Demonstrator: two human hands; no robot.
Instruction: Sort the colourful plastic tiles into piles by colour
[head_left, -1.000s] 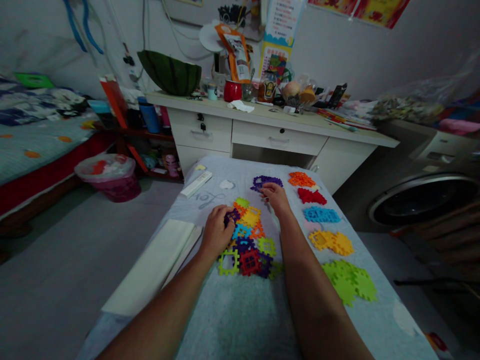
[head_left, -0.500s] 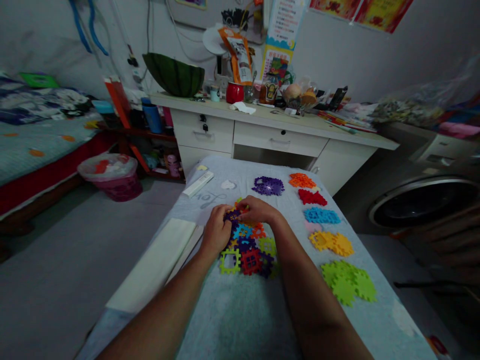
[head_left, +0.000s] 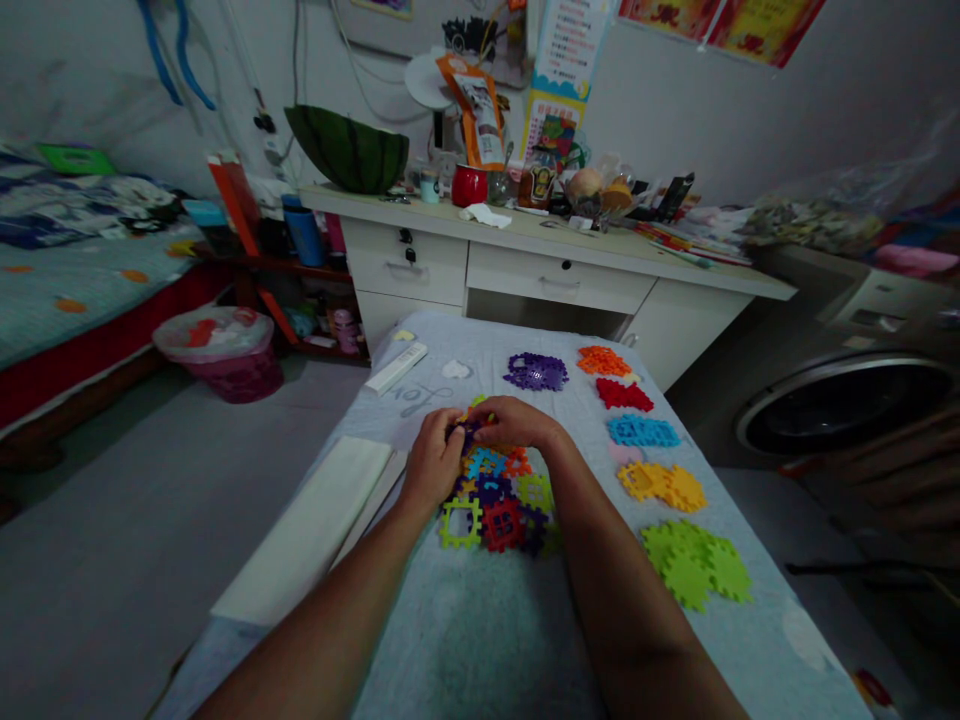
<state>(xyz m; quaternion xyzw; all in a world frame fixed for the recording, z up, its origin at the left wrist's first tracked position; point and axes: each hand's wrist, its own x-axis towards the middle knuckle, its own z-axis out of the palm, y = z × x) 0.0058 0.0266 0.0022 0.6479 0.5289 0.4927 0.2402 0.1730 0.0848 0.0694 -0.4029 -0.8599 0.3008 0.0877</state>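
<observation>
A pile of mixed-colour interlocking plastic building pieces (head_left: 495, 488) lies on the cloth-covered table in front of me. At its far left side, my left hand (head_left: 436, 458) is closed on a dark purple building piece (head_left: 469, 432). My right hand (head_left: 511, 420) bends over the same piece from the right, its fingers closed on it. The fingers hide much of that piece. Nearer me in the pile are a lime-green square frame (head_left: 448, 527) and a red window-like piece (head_left: 502, 524).
Sorted stacks stand beyond and to the right: purple (head_left: 536, 371), orange (head_left: 604, 360), red (head_left: 624, 394), blue (head_left: 643, 431), yellow (head_left: 663, 484) and green (head_left: 696, 562). A long white board (head_left: 311, 530) lies along the left edge, with a small white box (head_left: 397, 369) farther off.
Both hands stay at the same spot. The fingers have shifted slightly around the purple piece, which is now more covered and looks tilted.
</observation>
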